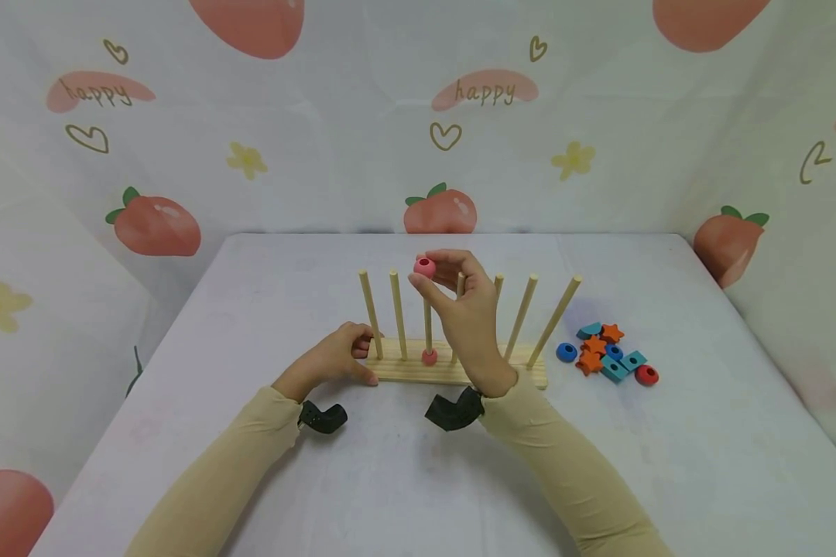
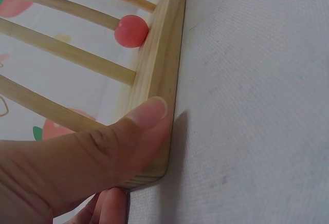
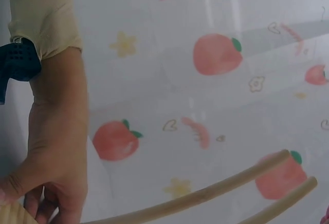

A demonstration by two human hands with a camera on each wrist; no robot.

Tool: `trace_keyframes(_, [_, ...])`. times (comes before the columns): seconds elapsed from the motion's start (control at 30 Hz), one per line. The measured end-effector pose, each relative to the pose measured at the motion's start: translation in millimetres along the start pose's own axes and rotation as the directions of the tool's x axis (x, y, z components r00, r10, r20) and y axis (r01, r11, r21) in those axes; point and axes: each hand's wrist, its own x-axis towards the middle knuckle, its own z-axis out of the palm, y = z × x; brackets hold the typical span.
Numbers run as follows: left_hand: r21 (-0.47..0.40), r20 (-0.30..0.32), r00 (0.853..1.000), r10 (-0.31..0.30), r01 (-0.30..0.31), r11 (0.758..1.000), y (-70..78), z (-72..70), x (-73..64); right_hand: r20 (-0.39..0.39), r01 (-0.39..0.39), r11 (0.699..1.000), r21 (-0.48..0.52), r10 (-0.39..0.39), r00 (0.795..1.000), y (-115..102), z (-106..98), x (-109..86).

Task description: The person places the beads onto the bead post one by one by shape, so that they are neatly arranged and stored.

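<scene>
White tabletop (image 1: 397, 495), pink bead (image 1: 425, 273) pinched in right grip (image 1: 470, 319), above rack (image 1: 400, 371)

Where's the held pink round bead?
Head view, centre: pink round bead pinched in the right hand, near the top of the third wooden peg from left.

Dim, flat light; soft shadows on tabletop (image 1: 390, 487); pegs (image 3: 199, 197) look bowed, right-wrist view.

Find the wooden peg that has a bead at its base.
Third wooden peg from the left hand's end of the rack: a pink bead sits at its base. The other visible bases are bare; one is hidden behind the right hand.
</scene>
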Motion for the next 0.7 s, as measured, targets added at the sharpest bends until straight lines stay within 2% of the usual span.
trace_keyframes(0.17, [0.014,-0.002,1.0,-0.004,0.004,1.0,0.0,0.0,0.3,-0.019,-0.031,0.999,-0.008,0.031,0.999,2.3,0.1,-2.4])
trace_keyframes(0.37, [0.012,-0.004,1.0,-0.009,0.009,1.0,1.4,0.4,0.0,-0.024,-0.107,0.994,0.003,0.107,0.994,3.3,-1.0,-6.2])
trace_keyframes(0.7, [-0.002,-0.002,1.0,0.005,-0.005,1.0,0.9,0.0,0.0,0.021,-0.164,0.986,-0.008,0.164,0.986,12.7,-5.1,-15.8])
